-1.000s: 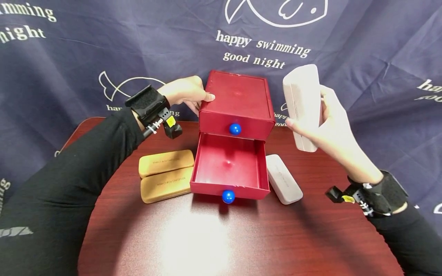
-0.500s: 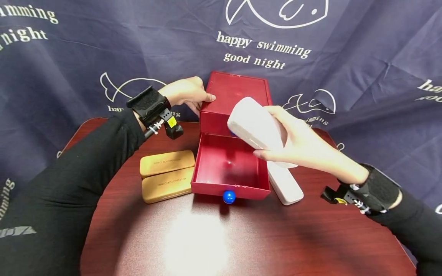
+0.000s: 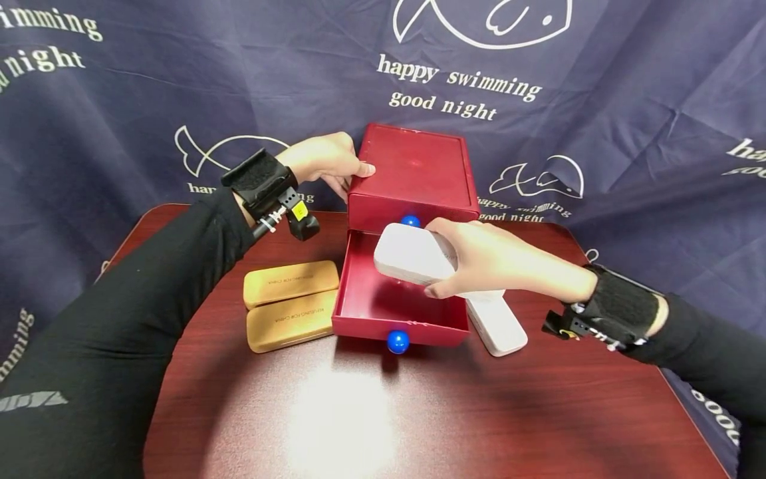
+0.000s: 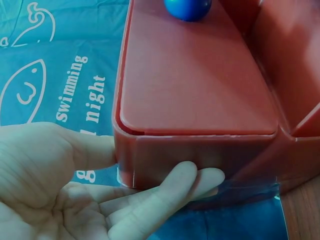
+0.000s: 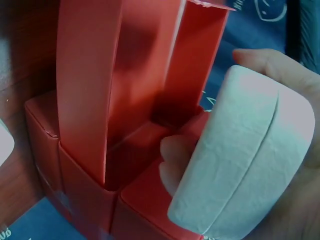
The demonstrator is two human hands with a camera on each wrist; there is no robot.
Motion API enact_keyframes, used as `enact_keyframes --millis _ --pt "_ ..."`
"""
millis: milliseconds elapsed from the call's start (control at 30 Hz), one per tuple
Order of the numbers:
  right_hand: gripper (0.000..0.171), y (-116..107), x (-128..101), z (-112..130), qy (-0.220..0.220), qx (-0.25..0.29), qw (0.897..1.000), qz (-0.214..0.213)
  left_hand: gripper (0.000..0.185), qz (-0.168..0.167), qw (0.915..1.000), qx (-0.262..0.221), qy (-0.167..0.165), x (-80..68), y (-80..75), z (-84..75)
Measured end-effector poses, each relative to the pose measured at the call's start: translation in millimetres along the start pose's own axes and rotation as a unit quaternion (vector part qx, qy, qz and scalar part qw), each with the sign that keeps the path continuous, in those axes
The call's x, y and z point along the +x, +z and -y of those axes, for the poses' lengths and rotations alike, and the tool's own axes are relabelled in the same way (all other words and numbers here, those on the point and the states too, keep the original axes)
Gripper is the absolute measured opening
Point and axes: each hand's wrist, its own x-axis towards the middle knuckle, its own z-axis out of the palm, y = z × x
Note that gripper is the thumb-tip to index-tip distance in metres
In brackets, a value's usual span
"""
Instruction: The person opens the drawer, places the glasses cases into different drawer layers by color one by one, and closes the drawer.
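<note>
A white case (image 3: 413, 258) is gripped in the right hand (image 3: 497, 261) over the open lower drawer (image 3: 397, 303) — the placing step, it seems — while the red box (image 3: 413, 174) is steadied by the flat-fingered left hand (image 3: 320, 159); lowering and release are called for next.

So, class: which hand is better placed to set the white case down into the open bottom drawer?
The right hand: it grips the white case above the open drawer. The left hand rests on the red box.

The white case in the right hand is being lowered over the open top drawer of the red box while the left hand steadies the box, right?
Not quite. The open drawer is the bottom one; the top drawer is closed. The head view shows the right hand holding the white case over it, the left hand on the red box.
</note>
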Motion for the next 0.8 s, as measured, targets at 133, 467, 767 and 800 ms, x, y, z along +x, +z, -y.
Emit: enact_keyframes --millis 133,467,767,800 --pt "0.058 4.4 10.1 4.1 0.010 -0.040 0.998 0.047 0.038 0.001 1.0000 0.002 -0.001 -0.2 -0.5 -0.2" --pt "0.049 20.6 31.0 15.4 0.029 -0.106 0.985 0.129 0.036 0.001 1.0000 0.001 0.000 1.7 0.7 -0.6" --pt "0.050 30.8 38.1 18.0 0.024 -0.124 0.982 0.137 0.030 0.005 1.0000 0.003 -0.004 -1.0 0.1 -2.2" --pt "0.050 31.5 39.3 17.5 0.023 -0.124 0.983 0.137 0.030 0.005 1.0000 0.003 -0.003 -1.3 -0.1 -2.1"
